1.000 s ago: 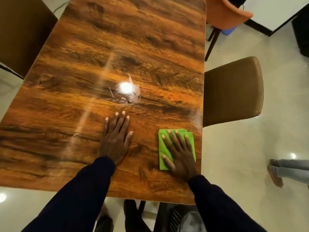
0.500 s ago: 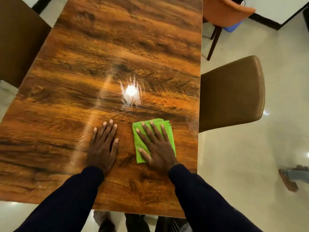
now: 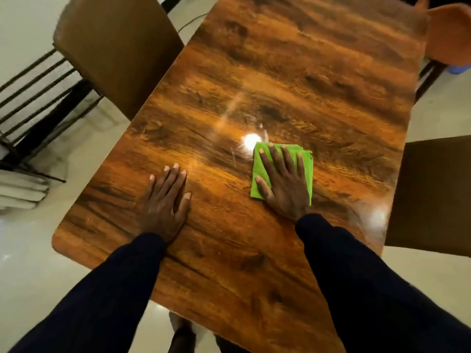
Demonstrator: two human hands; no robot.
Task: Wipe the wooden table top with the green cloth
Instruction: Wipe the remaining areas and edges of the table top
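We've got the right hand [image 3: 285, 184] pressed flat on the folded cloth [image 3: 282, 171], fingers [image 3: 276, 159] spread wide across it rather than gripping, which looks like the way to keep the whole pad bearing on the wood. The cloth sits near the middle of the worktop [image 3: 293, 72], just at the 3 o'clock side of a bright glare spot [image 3: 251, 141]. Our left hand [image 3: 165, 200] lies at 9 o'clock from it, well apart, palm down, fingers together and holding nothing; we'd say it's there to brace the body as we lean in. Both sleeves [image 3: 369, 289] run back toward 6 o'clock. A brown chair [image 3: 114, 47] tucks in at 10 o'clock, another chair [image 3: 433, 194] at 3 o'clock is cut by the frame edge, and an orange seat [image 3: 451, 34] peeks in at 1 o'clock. The far end of the worktop is out of frame, and the sheen and blur make it hard to tell which patches are already wiped.
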